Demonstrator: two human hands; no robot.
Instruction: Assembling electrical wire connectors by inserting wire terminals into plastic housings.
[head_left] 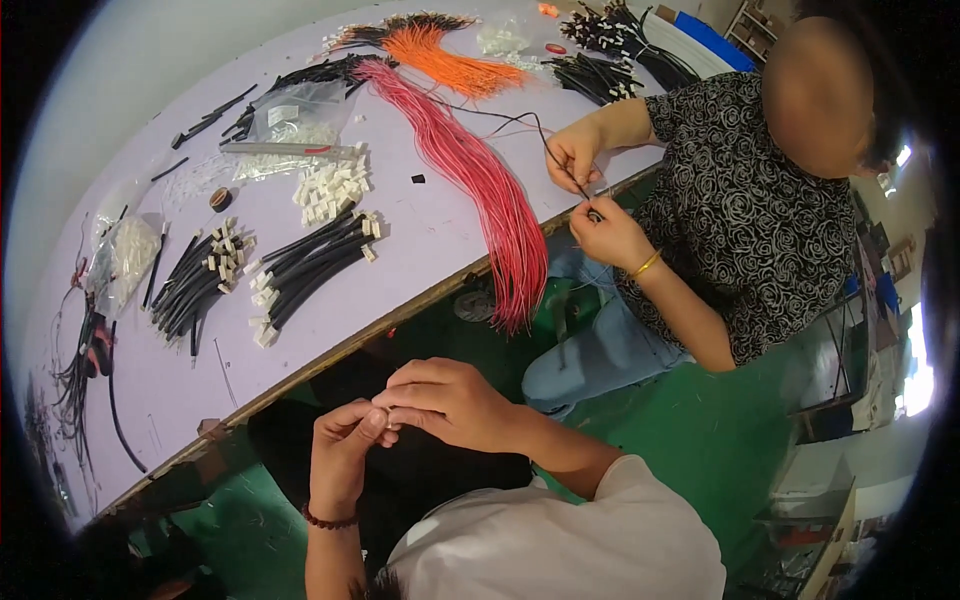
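In front of my body, over my lap, my left hand (345, 440) and my right hand (450, 405) meet fingertip to fingertip. Between the pinched fingers shows a small whitish piece (390, 418), mostly covered and too small to name. Both hands are closed on it, off the table's front edge. On the table beyond lies a bundle of black sleeved cables with white connectors (315, 265). A second such bundle (195, 280) is to its left. A pile of loose white connectors (333, 188) lies behind them.
A co-worker (740, 220) sits to the right, holding a black cable (588, 195). Long pink wires (480, 190) hang over the edge of the table (420, 250). Orange wires (440, 62), clear bags (290, 125), a tape roll (220, 200) and red-handled pliers (100, 350) lie about.
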